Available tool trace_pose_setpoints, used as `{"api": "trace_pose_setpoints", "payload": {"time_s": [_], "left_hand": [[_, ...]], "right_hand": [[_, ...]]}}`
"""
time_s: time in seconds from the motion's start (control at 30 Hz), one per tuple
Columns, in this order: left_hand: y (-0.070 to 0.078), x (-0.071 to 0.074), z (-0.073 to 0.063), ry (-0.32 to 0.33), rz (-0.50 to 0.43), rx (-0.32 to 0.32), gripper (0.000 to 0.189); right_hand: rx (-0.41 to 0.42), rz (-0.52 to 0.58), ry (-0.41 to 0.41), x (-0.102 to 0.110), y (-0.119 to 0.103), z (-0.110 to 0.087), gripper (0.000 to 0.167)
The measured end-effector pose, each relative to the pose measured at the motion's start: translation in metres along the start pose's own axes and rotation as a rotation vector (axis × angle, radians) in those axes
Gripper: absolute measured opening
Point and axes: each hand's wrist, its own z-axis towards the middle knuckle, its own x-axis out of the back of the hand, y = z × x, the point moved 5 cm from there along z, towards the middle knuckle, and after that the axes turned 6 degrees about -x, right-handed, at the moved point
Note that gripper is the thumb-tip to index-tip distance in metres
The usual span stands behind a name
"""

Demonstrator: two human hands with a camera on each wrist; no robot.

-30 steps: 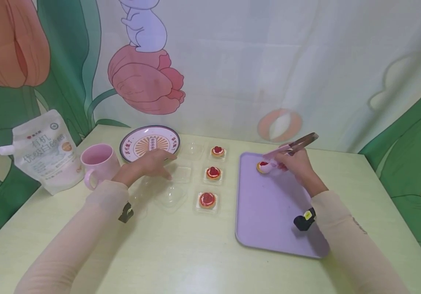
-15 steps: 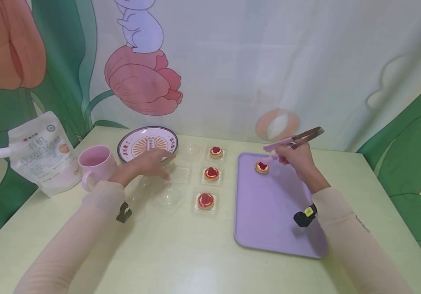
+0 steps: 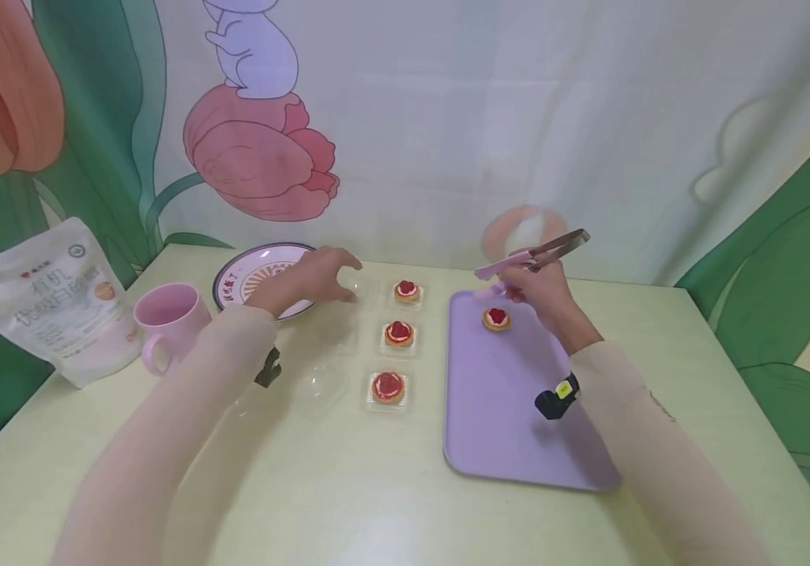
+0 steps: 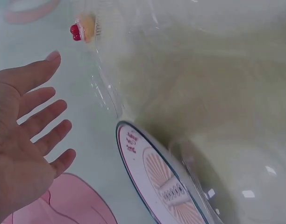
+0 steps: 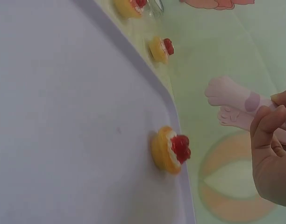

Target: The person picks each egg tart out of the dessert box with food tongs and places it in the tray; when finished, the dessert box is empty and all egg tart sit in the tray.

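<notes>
Two pale sleeves (image 3: 139, 440) enter from the near edge, each with a black wrist mount (image 3: 558, 397). We list what they reach across, front to back.

One table (image 3: 362, 487): smooth, pale yellow-green, softly gleaming at the front.

One lavender tray (image 3: 503, 424): low-rimmed, at right.

Three boxed tarts (image 3: 387, 387): red-topped, in a line running away from us left of the tray, each on a clear plastic base.

Clear covers (image 3: 320, 383): left of the tarts, outlines faint; we cannot count them.

One pink mug (image 3: 178, 314) and, just beside it, one spouted white pouch (image 3: 65, 303): far left.

One lone tart (image 3: 496, 318): resting on the tray near its far left corner.

One right hand (image 3: 540, 287): above the tray's far end, fingers gripping pink-and-metal tongs (image 3: 542, 250).

One left hand (image 3: 323, 273): over the right part of a printed plate (image 3: 252, 275), fingers spread and released.

One curtain (image 3: 405, 118): behind everything, printed with tulips (image 3: 256, 161), green leaves and a white cartoon animal (image 3: 256, 59).

Between views: the left wrist view gives us the palm and all five digits, where the head view shows the hand's back. The right wrist view reveals paw-shaped tips (image 5: 225, 90), apart from the lone tart; the metal end shows plainly only from the head.
</notes>
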Motion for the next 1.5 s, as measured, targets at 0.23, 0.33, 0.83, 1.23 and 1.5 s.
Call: {"api": "trace_pose_setpoints", "payload": {"time_s": [0.23,0.33,0.83,1.23,1.5], "left_hand": [[0.005,-0.014,0.028,-0.010,0.003,-0.019,0.056],[0.007,-0.020,0.035,-0.019,-0.005,-0.023,0.059],[0.014,-0.038,0.053,-0.129,-0.081,0.058,0.062],[0.016,-0.039,0.062,-0.099,-0.086,0.065,0.062],[0.020,-0.041,0.069,-0.103,-0.077,0.064,0.063]], "right_hand": [[-0.037,0.136,-0.074,-0.029,0.000,0.011,0.017],[-0.045,0.201,-0.086,-0.043,-0.002,0.017,0.009],[-0.117,0.207,0.011,-0.096,0.010,0.039,0.023],[-0.117,0.227,-0.019,-0.110,0.018,0.042,0.016],[-0.127,0.252,-0.018,-0.113,0.025,0.041,0.024]]}}
